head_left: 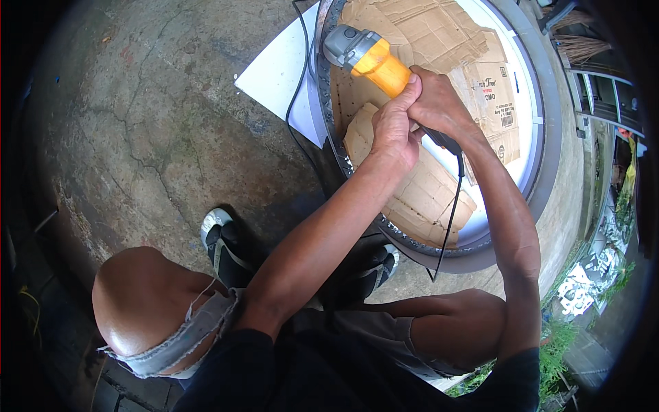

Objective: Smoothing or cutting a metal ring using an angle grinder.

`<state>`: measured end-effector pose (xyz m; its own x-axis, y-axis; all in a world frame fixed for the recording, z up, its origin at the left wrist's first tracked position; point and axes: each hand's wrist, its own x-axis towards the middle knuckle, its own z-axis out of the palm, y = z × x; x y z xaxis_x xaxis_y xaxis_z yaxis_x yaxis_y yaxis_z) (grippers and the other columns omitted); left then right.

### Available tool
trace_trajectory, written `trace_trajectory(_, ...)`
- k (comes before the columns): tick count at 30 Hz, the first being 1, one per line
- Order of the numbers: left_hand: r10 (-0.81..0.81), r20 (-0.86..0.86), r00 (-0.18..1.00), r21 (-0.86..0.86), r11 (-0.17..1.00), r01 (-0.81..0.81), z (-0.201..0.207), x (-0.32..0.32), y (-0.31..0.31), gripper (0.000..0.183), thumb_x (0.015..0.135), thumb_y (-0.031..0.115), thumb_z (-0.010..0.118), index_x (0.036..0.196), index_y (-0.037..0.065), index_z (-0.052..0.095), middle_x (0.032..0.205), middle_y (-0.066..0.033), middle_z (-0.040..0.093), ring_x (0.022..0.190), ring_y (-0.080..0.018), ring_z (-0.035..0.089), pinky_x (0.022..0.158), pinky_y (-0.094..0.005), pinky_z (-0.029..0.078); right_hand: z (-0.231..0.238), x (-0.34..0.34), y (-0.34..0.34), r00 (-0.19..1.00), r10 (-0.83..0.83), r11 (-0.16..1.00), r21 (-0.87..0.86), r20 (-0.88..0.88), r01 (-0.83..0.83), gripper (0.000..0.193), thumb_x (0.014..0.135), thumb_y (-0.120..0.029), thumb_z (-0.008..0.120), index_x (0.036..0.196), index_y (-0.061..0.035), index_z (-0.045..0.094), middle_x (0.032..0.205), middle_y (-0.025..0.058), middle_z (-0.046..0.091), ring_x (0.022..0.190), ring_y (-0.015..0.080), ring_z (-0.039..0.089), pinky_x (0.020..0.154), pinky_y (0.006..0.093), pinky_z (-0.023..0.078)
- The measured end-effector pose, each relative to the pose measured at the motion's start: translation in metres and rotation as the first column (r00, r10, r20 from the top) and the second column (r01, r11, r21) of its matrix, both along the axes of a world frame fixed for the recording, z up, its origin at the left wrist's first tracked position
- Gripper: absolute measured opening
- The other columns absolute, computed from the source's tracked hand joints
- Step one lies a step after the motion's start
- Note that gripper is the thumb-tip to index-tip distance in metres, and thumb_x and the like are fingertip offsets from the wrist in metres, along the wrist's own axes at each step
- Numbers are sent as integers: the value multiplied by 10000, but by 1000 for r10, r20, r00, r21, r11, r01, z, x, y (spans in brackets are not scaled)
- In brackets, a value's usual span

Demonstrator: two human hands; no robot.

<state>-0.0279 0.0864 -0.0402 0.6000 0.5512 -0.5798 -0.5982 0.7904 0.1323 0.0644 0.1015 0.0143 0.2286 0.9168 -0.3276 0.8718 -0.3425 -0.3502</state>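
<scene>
An angle grinder (379, 65) with a yellow body and grey head is held in both hands. My right hand (439, 103) is wrapped round the rear of its body. Just below, my left hand (395, 130) closes on the grip too, its thumb pointing up along the tool and its fingers partly hidden. The grey head reaches over the near-left part of the dark rim (334, 134) of a large round piece; its disc is out of sight. From the grinder's dark tail hangs a black power cord (453, 209).
Flattened cardboard (412, 199) lies inside the round piece, over a white surface. A white sheet (278, 75) sticks out beneath its left side, with the cord running across. Cracked concrete (137, 123) surrounds it. Far right stand a metal ladder-like frame (604, 89) and plants.
</scene>
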Motion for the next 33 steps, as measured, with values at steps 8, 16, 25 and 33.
trace_trajectory(8, 20, -73, 997, -43, 999, -23, 6, -4, -1, 598, 760, 362, 847, 1186, 41, 577, 1092, -74, 639, 1020, -211, 602, 883, -404, 464, -1, 0, -1, 998, -20, 1000, -22, -52, 19, 286, 755, -184, 652, 948, 26, 628, 892, 251, 692, 857, 376, 695, 756, 437, 545)
trace_trajectory(16, 9, -82, 997, -50, 999, -13, 6, -6, 0, 601, 752, 353, 854, 1190, 42, 585, 1101, -76, 635, 1001, -214, 608, 877, -399, 468, -1, -3, -1, 996, -25, 999, -26, -81, 23, 269, 754, -150, 633, 958, 26, 627, 910, 258, 689, 884, 381, 688, 778, 437, 538)
trace_trajectory(25, -42, -93, 995, 23, 999, 44, 3, -8, -4, 635, 805, 428, 789, 1272, 88, 526, 1189, -90, 619, 1118, -241, 580, 1023, -471, 395, -2, -1, -5, 997, -14, 998, -63, -70, 10, 287, 761, -159, 626, 981, 26, 617, 951, 257, 681, 913, 387, 677, 795, 436, 526)
trace_trajectory(33, -36, -83, 996, 12, 999, 37, 1, -5, -7, 644, 796, 431, 797, 1273, 94, 527, 1173, -84, 631, 1103, -246, 591, 1024, -475, 394, 1, -2, -8, 992, -65, 996, -67, -104, 58, 298, 743, -120, 621, 998, 34, 629, 931, 264, 687, 900, 378, 688, 796, 425, 542)
